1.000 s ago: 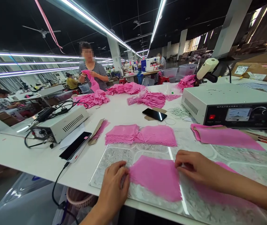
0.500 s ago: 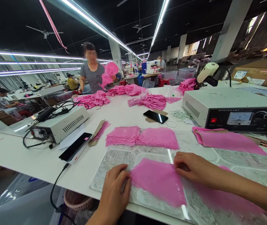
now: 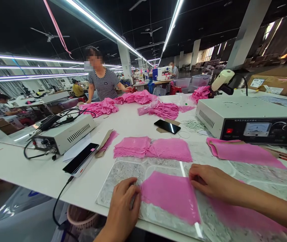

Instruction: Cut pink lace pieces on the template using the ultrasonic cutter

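A single pink fabric piece point(image 3: 170, 193) lies flat on the clear, grey-patterned mat point(image 3: 123, 169) in front of me. At its left edge my left hand point(image 3: 125, 203) is closed, thumb and fingertips pinching the border. My right hand point(image 3: 206, 181) pinches the piece's upper right edge with bent fingers. Just beyond it are two neat stacks of pink fabric, a left stack point(image 3: 132, 147) and a right stack point(image 3: 170, 149), side by side. Under my right forearm lies more pink fabric point(image 3: 244, 215), partly hidden.
A grey machine box with a dial point(image 3: 254, 114) stands at right, beside folded pink fabric point(image 3: 246, 154). Another box with cables point(image 3: 65, 131) is at left, near a plugged-in phone point(image 3: 81, 158). A black phone point(image 3: 167, 126) and pink heaps point(image 3: 100, 107) lie farther back. A person point(image 3: 103, 80) stands across the table.
My hands and the fabric piece have hardly moved. The person across the table has lowered the raised pink bundle and now reaches toward the heap.
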{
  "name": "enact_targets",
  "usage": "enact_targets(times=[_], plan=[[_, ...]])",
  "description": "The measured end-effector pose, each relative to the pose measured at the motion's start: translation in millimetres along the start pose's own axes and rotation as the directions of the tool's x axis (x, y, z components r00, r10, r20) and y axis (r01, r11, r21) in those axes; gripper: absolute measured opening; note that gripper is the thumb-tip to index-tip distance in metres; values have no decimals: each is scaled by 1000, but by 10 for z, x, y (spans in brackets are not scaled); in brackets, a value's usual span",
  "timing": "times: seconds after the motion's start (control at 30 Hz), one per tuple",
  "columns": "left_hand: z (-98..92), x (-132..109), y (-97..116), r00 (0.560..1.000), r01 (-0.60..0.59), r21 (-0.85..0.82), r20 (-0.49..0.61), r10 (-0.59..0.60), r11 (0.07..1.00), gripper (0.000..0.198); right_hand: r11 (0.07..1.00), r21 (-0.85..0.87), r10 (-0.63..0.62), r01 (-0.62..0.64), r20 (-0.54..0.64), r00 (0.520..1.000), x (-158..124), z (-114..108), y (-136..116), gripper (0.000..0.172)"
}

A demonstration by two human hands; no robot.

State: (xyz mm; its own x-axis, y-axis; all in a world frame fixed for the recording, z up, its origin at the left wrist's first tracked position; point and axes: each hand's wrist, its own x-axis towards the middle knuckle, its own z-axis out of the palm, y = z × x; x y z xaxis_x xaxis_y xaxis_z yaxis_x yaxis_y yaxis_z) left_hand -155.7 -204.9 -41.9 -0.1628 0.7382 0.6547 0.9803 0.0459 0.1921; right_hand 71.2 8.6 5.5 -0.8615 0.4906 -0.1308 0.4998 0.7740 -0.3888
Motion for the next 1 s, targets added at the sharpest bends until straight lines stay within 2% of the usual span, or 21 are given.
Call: enact_targets(times=[0.2, 0.43, 0.63, 1.0], plan=[[-1, -9, 18, 999, 37, -7, 16, -37, 999, 16, 999, -12, -35, 35, 4, 999, -12, 4, 15, 16], [-13, -42, 34, 998, 59, -13, 24, -59, 998, 15, 997, -16, -76, 75, -19, 997, 157, -50, 57, 14], [-13, -128, 22, 994, 49, 10, 94, -49, 999, 14, 994, -42, -97, 98, 16, 995, 255, -40, 63, 13], [-56, -217, 70, 991, 77, 7, 107, -77, 997, 13, 992, -66, -109, 111, 46, 993, 354, 6, 100, 10]])
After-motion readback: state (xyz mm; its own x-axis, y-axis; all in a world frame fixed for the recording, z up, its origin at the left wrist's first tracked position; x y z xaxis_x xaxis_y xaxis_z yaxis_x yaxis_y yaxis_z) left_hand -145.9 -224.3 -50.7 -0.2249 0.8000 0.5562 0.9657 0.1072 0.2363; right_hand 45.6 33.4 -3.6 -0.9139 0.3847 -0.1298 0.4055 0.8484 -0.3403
